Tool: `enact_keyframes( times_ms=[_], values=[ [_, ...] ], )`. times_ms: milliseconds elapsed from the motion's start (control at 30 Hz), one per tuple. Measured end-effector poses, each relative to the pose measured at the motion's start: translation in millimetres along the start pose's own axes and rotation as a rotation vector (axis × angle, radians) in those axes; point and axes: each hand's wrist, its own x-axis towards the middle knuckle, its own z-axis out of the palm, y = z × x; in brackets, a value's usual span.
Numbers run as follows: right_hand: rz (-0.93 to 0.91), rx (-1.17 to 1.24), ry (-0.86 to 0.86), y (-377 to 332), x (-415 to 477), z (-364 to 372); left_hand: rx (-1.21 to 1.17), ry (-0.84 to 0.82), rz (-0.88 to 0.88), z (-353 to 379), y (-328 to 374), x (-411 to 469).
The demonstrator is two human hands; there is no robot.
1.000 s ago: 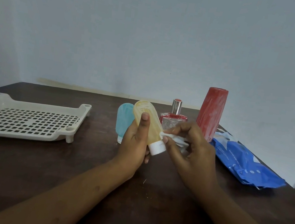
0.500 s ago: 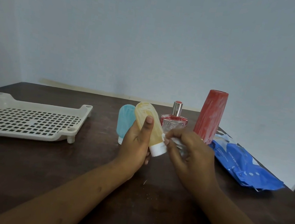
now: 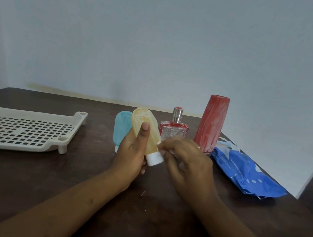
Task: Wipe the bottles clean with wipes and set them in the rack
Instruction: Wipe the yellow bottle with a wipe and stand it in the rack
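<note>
Left hand (image 3: pixel 130 155) wrapped round yellow bottle (image 3: pixel 149 135), thumb flat up its front, white cap (image 3: pixel 154 159) tilted down toward near edge, held above middle of bench (image 3: pixel 83 178). Right hand (image 3: pixel 187 163) blurry on my feed, fingers curled right at cap, pinching wipe (image 3: pixel 173 152), and I only get sliver of white. Just behind: blue bottle (image 3: pixel 120 127), perfume bottle (image 3: pixel 173 130), tall red bottle (image 3: pixel 210 124), all upright toward far edge. Blue wipes pack (image 3: pixel 248 173) lying along right edge. Rack (image 3: pixel 19 129) well apart, by left edge.
</note>
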Motion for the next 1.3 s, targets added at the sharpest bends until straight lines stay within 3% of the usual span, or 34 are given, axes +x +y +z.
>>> enact_keyframes(
  times_ms=[100, 333, 667, 833, 1067, 1300],
  values=[
    [-0.017, 0.026, -0.019, -1, 0, -1, -0.010, -0.021, -0.001, 1, 2, -1],
    [0.249, 0.163, 0.012, 11, 0, 2, 0.001, -0.081, -0.047, 2, 6, -4],
    [0.055, 0.122, 0.047, -3, 0, 1, -0.005, -0.088, -0.059, 2, 3, 0],
    [0.207, 0.154, 0.050, 6, 0, 1, 0.020, -0.108, -0.093, 4, -1, 0],
    [0.276, 0.189, 0.015, 3, 0, -1, -0.007, -0.149, -0.204, -2, -2, 3],
    [0.290, 0.210, 0.014, -1, -1, 0, 0.037, -0.133, -0.138, -2, 2, -1]
  ],
)
